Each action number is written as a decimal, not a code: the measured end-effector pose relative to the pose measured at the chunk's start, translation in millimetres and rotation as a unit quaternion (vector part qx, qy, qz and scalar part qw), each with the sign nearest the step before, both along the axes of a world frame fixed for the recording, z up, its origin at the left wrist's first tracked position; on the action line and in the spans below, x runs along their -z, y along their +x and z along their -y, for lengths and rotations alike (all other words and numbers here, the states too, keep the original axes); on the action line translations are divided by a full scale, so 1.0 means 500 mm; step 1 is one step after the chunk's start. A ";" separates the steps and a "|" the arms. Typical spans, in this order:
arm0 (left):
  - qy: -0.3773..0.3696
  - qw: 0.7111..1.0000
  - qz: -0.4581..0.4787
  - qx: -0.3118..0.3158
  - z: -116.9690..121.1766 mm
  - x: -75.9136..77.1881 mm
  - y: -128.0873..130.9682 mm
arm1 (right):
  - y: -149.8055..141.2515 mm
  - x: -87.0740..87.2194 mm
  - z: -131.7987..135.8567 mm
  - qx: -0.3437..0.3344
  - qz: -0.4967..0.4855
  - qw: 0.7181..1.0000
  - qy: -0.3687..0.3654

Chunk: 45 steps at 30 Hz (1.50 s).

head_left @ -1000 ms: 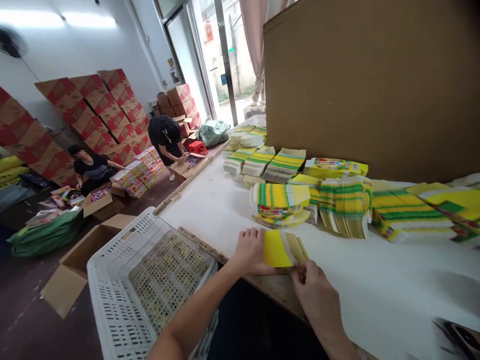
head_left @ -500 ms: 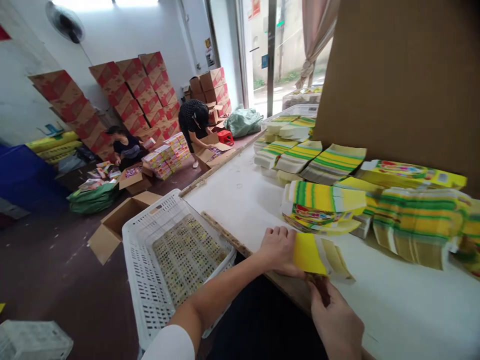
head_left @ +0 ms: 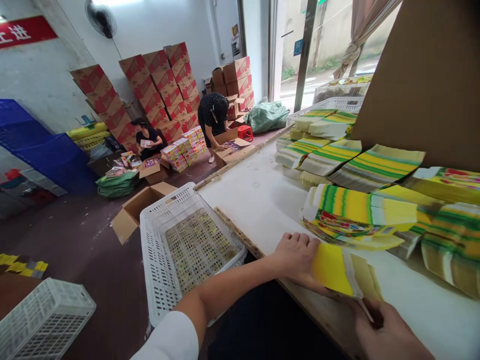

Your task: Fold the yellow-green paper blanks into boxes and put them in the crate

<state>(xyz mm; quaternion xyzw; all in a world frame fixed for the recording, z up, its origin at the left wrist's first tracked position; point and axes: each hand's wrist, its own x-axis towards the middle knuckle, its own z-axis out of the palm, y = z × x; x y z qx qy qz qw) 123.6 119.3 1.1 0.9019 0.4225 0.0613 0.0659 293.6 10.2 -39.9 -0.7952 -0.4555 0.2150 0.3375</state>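
Observation:
My left hand (head_left: pixel 298 260) is closed over the left end of a small stack of flat cardboard box blanks (head_left: pixel 333 267), yellow on top with pale edges, at the front edge of the white table. The fingers lie over its far side. At the stack's near right corner, my right hand (head_left: pixel 390 327) pinches the edge of the card between thumb and fingers. Just beyond lies a fanned bundle of green, yellow and white printed blanks (head_left: pixel 352 210), apart from my hands.
More bundles of blanks (head_left: pixel 378 165) cover the table's (head_left: pixel 247 192) far right, before a brown board (head_left: pixel 423 75). A white plastic crate (head_left: pixel 153 270) stands left of the table. Two people (head_left: pixel 212 117) work among cartons across the room; an open carton (head_left: pixel 127 225) lies on the floor.
The view has swung left, so everything sits further right or lower. My left hand keeps the stack; my right hand still pinches its near edge. The seated person now holds up a small pale item.

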 end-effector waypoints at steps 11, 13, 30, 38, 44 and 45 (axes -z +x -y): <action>-0.027 0.999 0.007 -0.039 0.015 -0.032 0.008 | 0.052 0.007 0.011 -0.082 -0.029 0.993 -0.076; -0.038 0.998 -0.003 -0.044 0.014 -0.040 0.009 | 0.069 0.019 0.022 -0.150 -0.041 0.985 -0.071; 0.003 0.997 -0.064 -0.046 0.005 -0.064 0.016 | 0.110 -0.064 0.050 -0.185 -0.113 0.972 0.090; 0.004 0.996 -0.073 -0.051 0.005 -0.061 0.016 | 0.092 -0.026 0.015 -0.186 0.150 0.953 0.186; -0.001 0.996 -0.068 -0.050 0.004 -0.059 0.016 | 0.084 -0.018 0.038 -0.183 0.191 0.948 0.180; -0.001 0.996 -0.069 -0.051 0.004 -0.060 0.016 | 0.084 -0.019 0.039 -0.184 0.196 0.947 0.177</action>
